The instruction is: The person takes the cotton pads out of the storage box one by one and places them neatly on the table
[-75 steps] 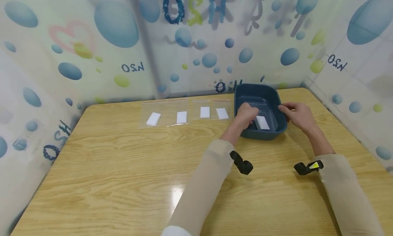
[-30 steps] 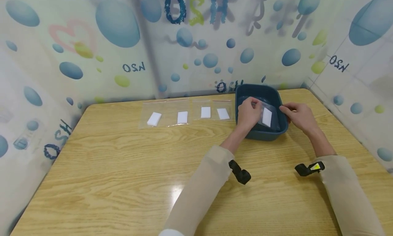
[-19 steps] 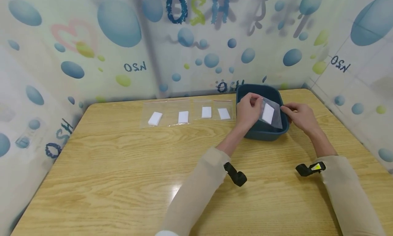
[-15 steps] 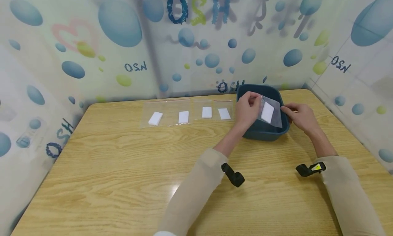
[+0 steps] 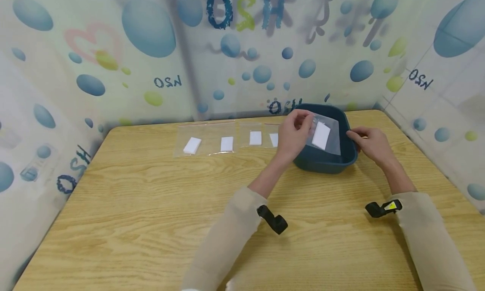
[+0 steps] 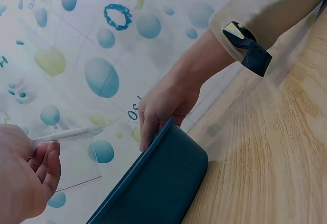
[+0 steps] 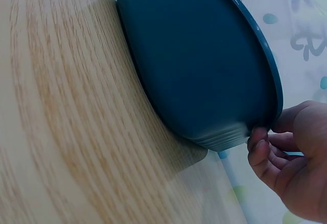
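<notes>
My left hand (image 5: pixel 293 135) pinches the top corner of a clear zip bag (image 5: pixel 334 136), which hangs tilted over the blue bin (image 5: pixel 320 166). Inside the bag lies a white rectangular piece (image 5: pixel 321 136). In the left wrist view the bag appears nearly edge-on beyond my left hand (image 6: pixel 30 175). My right hand (image 5: pixel 372 143) holds the bin's right rim between thumb and fingers; the right wrist view shows those fingertips (image 7: pixel 259 145) under the rim. Part of the bin's floor is hidden by the bag.
Left of the bin, several clear bags (image 5: pixel 206 145) with white pieces (image 5: pixel 255 138) lie in a row along the back of the wooden table (image 5: pixel 132 198). My left hand overlaps the rightmost piece (image 5: pixel 273 139). A patterned backdrop (image 5: pixel 242 89) rises behind the table.
My left hand reached into the bin, lifted the bag with its white piece, and is now drawing it leftward over the bin. My right hand has stayed at the rim.
</notes>
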Demonstrator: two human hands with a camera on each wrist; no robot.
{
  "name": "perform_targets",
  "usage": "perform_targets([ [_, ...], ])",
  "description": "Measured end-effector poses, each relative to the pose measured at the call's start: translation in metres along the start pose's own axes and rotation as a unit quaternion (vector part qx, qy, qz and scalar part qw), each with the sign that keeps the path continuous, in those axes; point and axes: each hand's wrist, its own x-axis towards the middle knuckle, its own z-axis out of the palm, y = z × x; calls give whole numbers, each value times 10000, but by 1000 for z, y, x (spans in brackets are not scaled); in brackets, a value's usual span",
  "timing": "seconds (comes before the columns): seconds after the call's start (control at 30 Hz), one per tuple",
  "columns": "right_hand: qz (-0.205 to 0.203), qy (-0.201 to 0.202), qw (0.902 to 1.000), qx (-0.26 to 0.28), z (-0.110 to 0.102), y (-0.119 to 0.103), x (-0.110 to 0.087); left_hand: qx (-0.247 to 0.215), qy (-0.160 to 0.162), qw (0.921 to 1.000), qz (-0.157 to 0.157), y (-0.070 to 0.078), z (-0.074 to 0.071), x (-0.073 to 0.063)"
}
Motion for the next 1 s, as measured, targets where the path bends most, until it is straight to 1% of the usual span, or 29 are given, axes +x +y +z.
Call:
perform_targets([
  [0.37,-87,49,9999,10,0,0,0,-176,43,9993,317,-2,-24,-7],
  [0.5,-113,55,9999,5,0,1,0,-262,115,9987,422,0,-33,-9],
  [0.67,-134,64,9999,15,-1,1,0,-207,165,9989,396,2,-45,-11],
  [0.77,-121,45,9999,33,-1,1,0,-114,140,9993,313,3,-53,-14],
  [1.0,-109,45,9999,-3,-1,1,-1,-95,10,9999,125,-2,-71,-18],
])
